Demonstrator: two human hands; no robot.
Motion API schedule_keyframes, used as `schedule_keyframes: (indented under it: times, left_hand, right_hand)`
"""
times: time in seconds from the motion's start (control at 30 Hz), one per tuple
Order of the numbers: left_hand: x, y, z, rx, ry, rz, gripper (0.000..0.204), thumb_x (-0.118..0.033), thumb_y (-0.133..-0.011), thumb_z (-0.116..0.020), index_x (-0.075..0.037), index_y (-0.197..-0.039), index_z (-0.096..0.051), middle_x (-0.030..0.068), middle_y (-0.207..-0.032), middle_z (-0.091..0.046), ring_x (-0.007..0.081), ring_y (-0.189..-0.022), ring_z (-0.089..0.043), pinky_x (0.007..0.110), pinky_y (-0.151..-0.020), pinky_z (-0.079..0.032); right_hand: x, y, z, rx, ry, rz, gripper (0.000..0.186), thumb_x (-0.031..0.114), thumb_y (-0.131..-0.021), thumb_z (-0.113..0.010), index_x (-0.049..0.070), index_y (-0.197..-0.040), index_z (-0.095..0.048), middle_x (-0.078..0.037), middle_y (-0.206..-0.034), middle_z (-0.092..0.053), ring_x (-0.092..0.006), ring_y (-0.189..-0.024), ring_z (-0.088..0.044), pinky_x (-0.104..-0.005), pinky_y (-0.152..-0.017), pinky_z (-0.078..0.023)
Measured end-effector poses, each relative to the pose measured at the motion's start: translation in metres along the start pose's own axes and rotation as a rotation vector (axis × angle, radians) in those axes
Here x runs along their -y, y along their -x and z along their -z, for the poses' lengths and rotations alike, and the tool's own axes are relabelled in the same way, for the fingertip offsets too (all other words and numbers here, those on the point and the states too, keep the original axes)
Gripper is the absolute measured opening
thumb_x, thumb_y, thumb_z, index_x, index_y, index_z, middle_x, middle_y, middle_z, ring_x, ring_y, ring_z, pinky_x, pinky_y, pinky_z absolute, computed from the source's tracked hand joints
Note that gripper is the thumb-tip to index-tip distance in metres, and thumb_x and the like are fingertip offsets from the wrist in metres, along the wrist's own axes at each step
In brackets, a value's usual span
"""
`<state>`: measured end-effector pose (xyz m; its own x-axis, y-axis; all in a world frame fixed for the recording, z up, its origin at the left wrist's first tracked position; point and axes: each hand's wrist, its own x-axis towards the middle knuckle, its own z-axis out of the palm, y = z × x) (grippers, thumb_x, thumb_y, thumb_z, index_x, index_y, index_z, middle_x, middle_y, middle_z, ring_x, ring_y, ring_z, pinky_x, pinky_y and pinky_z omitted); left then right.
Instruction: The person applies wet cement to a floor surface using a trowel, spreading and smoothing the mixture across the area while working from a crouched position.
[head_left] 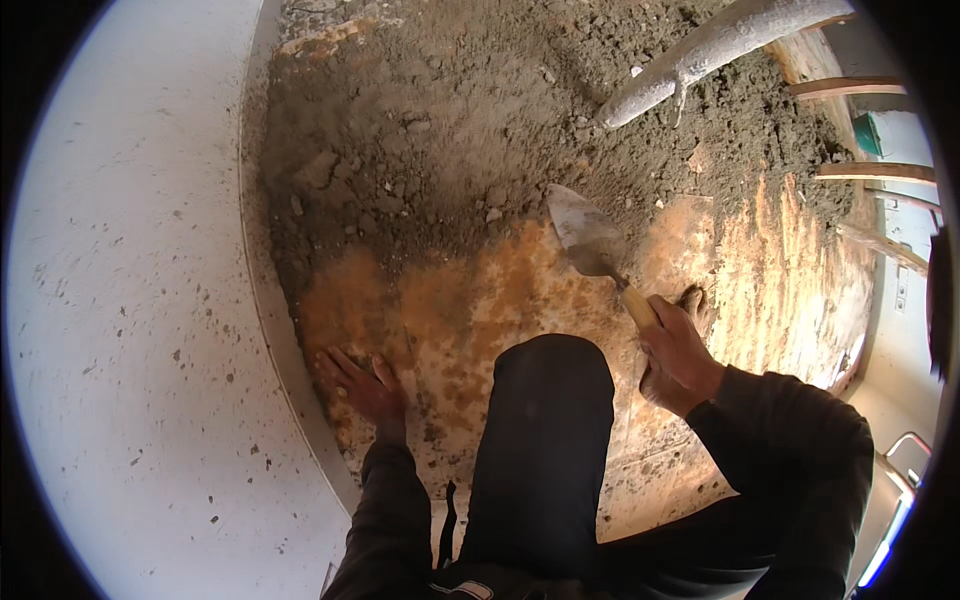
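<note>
My right hand is closed round the wooden handle of a pointing trowel. The metal blade, smeared with pale residue, points up and left over the edge of the grey mortar. My left hand rests with fingers spread on the stained floor, close to the base of the white wall. It holds nothing. Between my hands, my bent knee in dark trousers hides part of the floor. Crumbly lumps lie along the mortar's near edge.
The white wall, spattered with mortar, runs along the left. A long, pale, dust-coated tapered thing reaches over the mortar from the upper right. Wooden bars and a green object stand at the far right.
</note>
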<state>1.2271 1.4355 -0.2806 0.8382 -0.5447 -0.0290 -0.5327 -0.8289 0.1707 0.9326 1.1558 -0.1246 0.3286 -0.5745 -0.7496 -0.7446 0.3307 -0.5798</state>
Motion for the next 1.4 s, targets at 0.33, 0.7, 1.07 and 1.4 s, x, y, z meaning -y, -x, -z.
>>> schedule_keyframes:
  times: [0.33,0.7,1.07,1.4]
  left_hand:
    - [-0.003,0.0,0.0,-0.012,-0.023,0.011,0.07,-0.041,-0.097,-0.04,0.001,-0.15,-0.019,0.0222,-0.156,-0.012,0.0391,-0.145,-0.011,0.049,-0.117,-0.011]
    - [-0.002,-0.002,0.002,-0.016,-0.01,0.026,0.07,-0.04,-0.097,-0.041,0.002,-0.149,-0.02,0.0218,-0.156,-0.014,0.0391,-0.144,-0.011,0.05,-0.117,-0.012]
    - [-0.001,-0.003,0.006,-0.027,-0.01,-0.014,0.07,-0.039,-0.097,-0.042,0.002,-0.149,-0.019,0.0219,-0.156,-0.011,0.0399,-0.145,-0.009,0.05,-0.118,-0.009]
    - [0.001,0.001,-0.002,-0.004,0.014,0.036,0.071,-0.041,-0.097,-0.041,0.002,-0.149,-0.019,0.0218,-0.157,-0.01,0.0397,-0.145,-0.009,0.051,-0.116,-0.012]
  right_hand:
    - [-0.002,-0.03,-0.018,0.1,-0.172,-0.049,0.014,0.009,-0.086,-0.046,0.001,-0.097,-0.049,-0.003,-0.065,-0.05,-0.0099,-0.043,-0.046,-0.0261,-0.035,-0.037]
    - [0.023,-0.094,-0.036,0.154,-0.093,0.162,0.029,0.007,-0.086,-0.046,-0.003,-0.112,-0.051,-0.004,-0.065,-0.052,-0.0107,-0.044,-0.048,-0.0265,-0.039,-0.041]
    - [0.047,-0.108,-0.06,0.237,-0.297,0.203,0.059,0.007,-0.089,-0.045,-0.001,-0.146,-0.031,-0.005,-0.067,-0.054,-0.0113,-0.047,-0.05,-0.0273,-0.041,-0.043]
    - [0.011,-0.114,-0.055,0.278,-0.517,0.263,0.044,0.008,-0.091,-0.045,-0.001,-0.134,-0.047,-0.005,-0.067,-0.053,-0.0107,-0.048,-0.048,-0.0259,-0.043,-0.041]
